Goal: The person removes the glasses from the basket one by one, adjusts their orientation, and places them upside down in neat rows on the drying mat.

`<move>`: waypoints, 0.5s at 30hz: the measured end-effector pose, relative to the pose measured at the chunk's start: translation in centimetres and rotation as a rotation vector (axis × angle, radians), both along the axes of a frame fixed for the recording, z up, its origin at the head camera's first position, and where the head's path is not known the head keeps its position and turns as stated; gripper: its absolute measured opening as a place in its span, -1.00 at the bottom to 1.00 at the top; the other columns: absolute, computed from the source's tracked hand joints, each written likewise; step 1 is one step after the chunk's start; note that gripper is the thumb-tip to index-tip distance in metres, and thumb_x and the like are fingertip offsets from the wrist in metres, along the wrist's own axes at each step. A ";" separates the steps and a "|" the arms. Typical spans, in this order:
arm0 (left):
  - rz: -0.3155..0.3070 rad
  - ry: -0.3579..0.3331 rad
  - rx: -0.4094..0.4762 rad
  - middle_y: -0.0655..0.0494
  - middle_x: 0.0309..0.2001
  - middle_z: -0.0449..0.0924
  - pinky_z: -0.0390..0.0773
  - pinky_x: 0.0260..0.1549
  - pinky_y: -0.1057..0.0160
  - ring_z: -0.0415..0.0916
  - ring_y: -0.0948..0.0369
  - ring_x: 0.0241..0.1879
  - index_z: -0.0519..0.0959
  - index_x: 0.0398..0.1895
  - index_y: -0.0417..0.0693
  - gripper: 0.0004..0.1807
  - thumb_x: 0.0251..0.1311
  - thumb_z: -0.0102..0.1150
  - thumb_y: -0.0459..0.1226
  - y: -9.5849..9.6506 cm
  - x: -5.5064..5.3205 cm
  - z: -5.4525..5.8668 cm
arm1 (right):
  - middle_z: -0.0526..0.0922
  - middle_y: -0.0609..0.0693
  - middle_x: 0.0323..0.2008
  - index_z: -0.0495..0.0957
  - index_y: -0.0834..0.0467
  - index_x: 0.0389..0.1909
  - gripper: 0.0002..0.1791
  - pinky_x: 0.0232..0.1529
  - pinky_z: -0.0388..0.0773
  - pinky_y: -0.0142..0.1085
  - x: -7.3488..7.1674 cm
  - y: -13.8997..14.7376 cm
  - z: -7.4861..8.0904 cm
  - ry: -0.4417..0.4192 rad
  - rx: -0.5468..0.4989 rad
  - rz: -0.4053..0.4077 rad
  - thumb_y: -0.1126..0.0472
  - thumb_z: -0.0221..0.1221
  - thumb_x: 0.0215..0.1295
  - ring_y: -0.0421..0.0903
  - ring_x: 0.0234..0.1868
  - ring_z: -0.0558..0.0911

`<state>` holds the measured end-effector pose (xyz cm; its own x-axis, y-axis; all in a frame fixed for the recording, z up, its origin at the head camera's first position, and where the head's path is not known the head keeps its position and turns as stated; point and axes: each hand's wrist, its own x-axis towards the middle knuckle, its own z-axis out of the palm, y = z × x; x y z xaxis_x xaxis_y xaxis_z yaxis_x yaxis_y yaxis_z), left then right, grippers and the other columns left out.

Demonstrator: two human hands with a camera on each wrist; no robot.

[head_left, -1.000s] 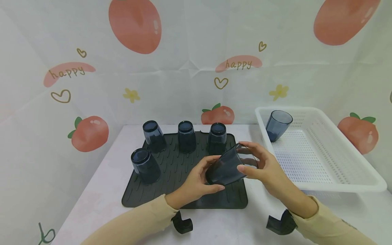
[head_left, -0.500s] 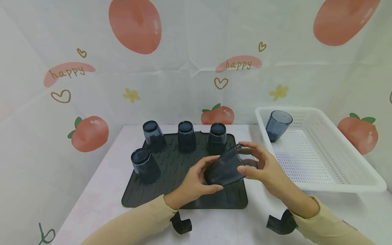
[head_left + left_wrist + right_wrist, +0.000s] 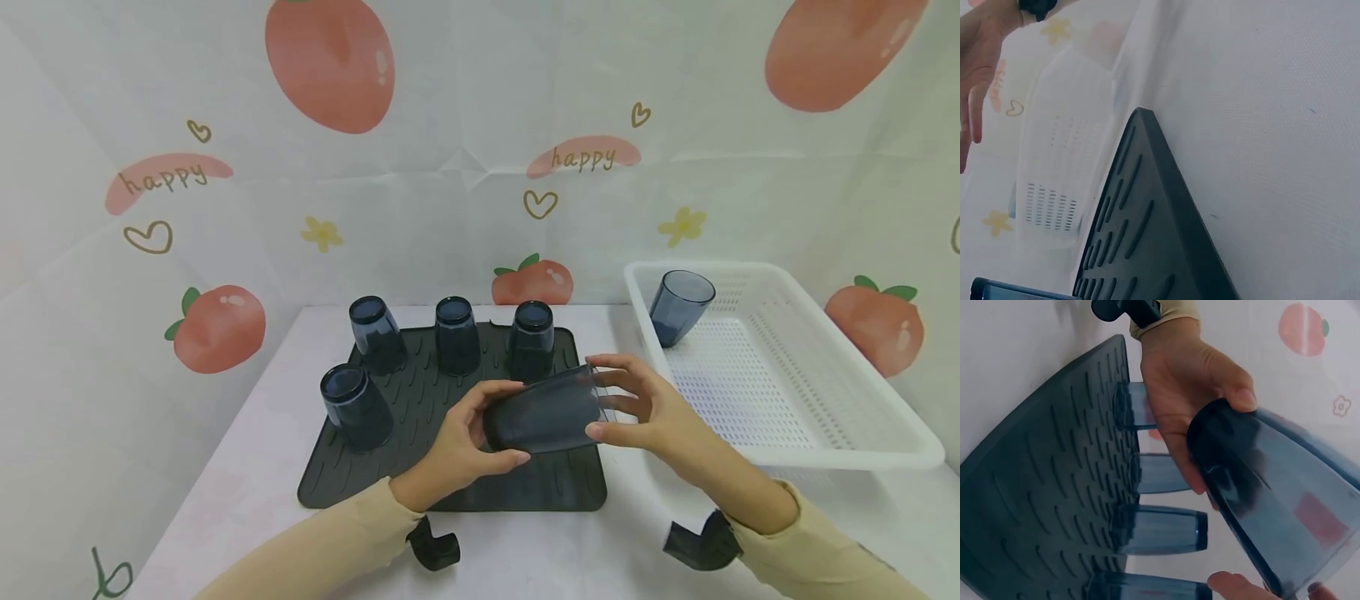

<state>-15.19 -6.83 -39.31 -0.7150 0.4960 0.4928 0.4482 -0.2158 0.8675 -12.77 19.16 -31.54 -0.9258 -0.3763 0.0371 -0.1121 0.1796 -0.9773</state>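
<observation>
A smoky blue drinking glass (image 3: 543, 412), nearly level above the mat, has its dark base in my left hand (image 3: 457, 446). The left thumb and fingers grip it there; the right wrist view shows this hand (image 3: 1185, 387) around the base. At the rim is my right hand (image 3: 656, 417), its fingers spread and fairly straight around the opening. Whether all its fingertips touch the rim is unclear. In the left wrist view the right hand (image 3: 979, 81) shows partly at the upper left. Several upturned glasses (image 3: 456, 337) stand on the black drying mat (image 3: 412, 467).
On the right stands a white perforated basket (image 3: 795, 458). One blue glass (image 3: 678, 308) leans upright in its back left corner. A printed white cloth (image 3: 450, 208) hangs behind the white table (image 3: 540, 550).
The held glass has swung closer to level and shifted left with my left hand. My right hand has drawn slightly right, so its fingers cover less of the glass.
</observation>
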 end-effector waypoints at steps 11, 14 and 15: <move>0.000 0.003 0.055 -0.35 0.25 0.32 0.55 0.08 0.19 0.45 0.13 0.17 0.28 0.28 -0.35 -0.26 -0.05 0.31 -0.60 -0.7 0.1 0.7 | 0.40 0.30 0.23 0.19 0.16 0.36 -0.15 0.11 0.51 0.08 -0.3 0.9 -0.6 0.037 0.119 0.041 0.22 0.40 0.06 0.19 0.15 0.52; 0.011 0.006 0.059 -0.37 0.25 0.33 0.56 0.06 0.18 0.47 0.15 0.14 0.29 0.28 -0.36 -0.27 -0.04 0.31 -0.60 -0.9 0.1 0.9 | 0.40 0.29 0.23 0.18 0.16 0.36 -0.15 0.16 0.44 0.14 -0.3 1.2 -0.7 0.084 0.149 0.049 0.23 0.40 0.07 0.26 0.19 0.49; 0.015 0.010 0.058 -0.37 0.25 0.33 0.57 0.05 0.18 0.48 0.16 0.14 0.29 0.28 -0.36 -0.27 -0.03 0.32 -0.59 -1.0 0.1 1.0 | 0.40 0.29 0.24 0.17 0.17 0.36 -0.15 0.17 0.42 0.16 -0.4 1.3 -0.7 0.100 0.155 0.054 0.24 0.39 0.08 0.28 0.21 0.47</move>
